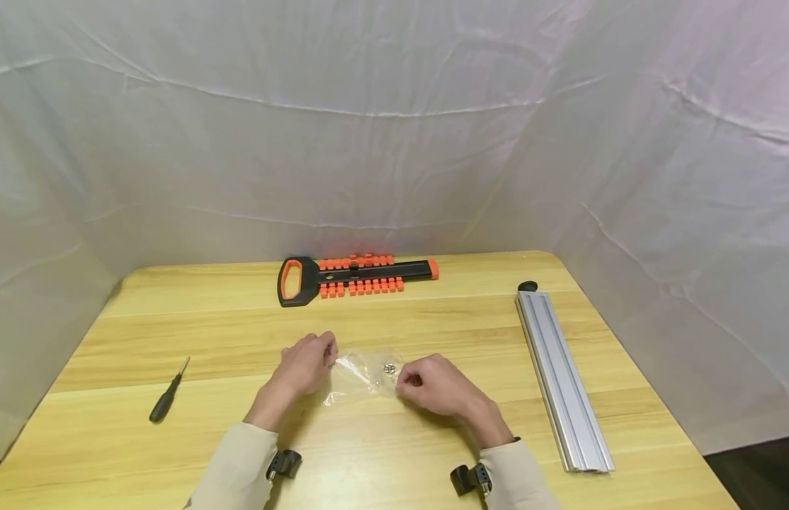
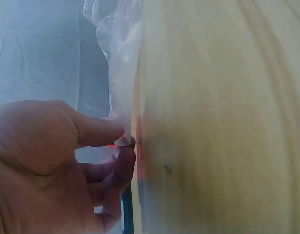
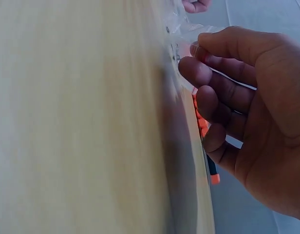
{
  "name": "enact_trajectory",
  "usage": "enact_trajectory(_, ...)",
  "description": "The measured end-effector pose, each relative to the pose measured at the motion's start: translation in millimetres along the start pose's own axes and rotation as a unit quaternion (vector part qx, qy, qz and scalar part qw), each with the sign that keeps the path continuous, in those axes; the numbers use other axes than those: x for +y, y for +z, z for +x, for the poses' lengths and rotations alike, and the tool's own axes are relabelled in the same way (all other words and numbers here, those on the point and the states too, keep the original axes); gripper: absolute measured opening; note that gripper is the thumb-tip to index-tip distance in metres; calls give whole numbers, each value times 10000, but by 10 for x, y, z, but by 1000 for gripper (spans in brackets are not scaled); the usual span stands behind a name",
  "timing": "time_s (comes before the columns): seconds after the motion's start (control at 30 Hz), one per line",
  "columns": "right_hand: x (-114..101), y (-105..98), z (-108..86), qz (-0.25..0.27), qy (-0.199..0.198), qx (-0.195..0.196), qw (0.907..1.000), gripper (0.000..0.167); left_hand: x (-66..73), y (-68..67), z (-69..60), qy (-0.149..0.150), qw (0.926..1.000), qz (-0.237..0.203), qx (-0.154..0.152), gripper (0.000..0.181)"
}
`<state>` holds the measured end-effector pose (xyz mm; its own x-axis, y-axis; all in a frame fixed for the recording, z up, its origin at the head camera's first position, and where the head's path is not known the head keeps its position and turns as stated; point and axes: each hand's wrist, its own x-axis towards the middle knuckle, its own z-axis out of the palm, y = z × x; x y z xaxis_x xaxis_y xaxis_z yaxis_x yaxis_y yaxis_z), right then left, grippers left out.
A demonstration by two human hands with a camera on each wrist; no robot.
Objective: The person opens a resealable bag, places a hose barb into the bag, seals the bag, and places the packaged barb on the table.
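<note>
Between the two hands a clear plastic bag (image 1: pixel 359 375) is held just over the wooden table, with several small metal pieces (image 1: pixel 389 368) showing near its right end. My left hand (image 1: pixel 308 361) pinches the bag's left edge; in the left wrist view the thumb and fingertips (image 2: pixel 121 134) meet on the thin film. At the other end my right hand (image 1: pixel 435 384) pinches the bag between thumb and forefinger, and its remaining fingers (image 3: pixel 213 105) curl loosely. What exactly the small metal pieces are is too small to tell.
A screwdriver (image 1: pixel 169 393) with a dark handle lies at the left of the wooden table (image 1: pixel 369 460). Along the back is a black and orange tool rack (image 1: pixel 369 274) with a loop handle. A grooved aluminium profile (image 1: pixel 563 382) with a black knob lies at right. Pale cloth (image 1: pixel 343 163) hangs behind.
</note>
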<state>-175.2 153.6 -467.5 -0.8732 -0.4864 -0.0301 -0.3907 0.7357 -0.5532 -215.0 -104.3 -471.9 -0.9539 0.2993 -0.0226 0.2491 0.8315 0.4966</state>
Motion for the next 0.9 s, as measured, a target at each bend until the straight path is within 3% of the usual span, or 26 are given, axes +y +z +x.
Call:
enact_trajectory(0.13, 26, -27, -27, -120, 15, 154, 9998, 11, -4, 11, 12, 117, 9998, -174, 30, 12)
enact_trajectory(0.33, 66, -53, -47, -71, 99, 178, 9998, 9, 1, 13, 8, -7, 9993, -382, 27, 11)
enact_trajectory(0.63, 133, -98, -67, -134, 176, 332, 9992, 6, 32, 0, -71, -131, 9999, -102, 35, 8)
enact_trajectory(0.9, 194, -127, -14, -176, 351, 412, 9984, 8, 71, 0, -191, -128, 9998, -89, -94, 21)
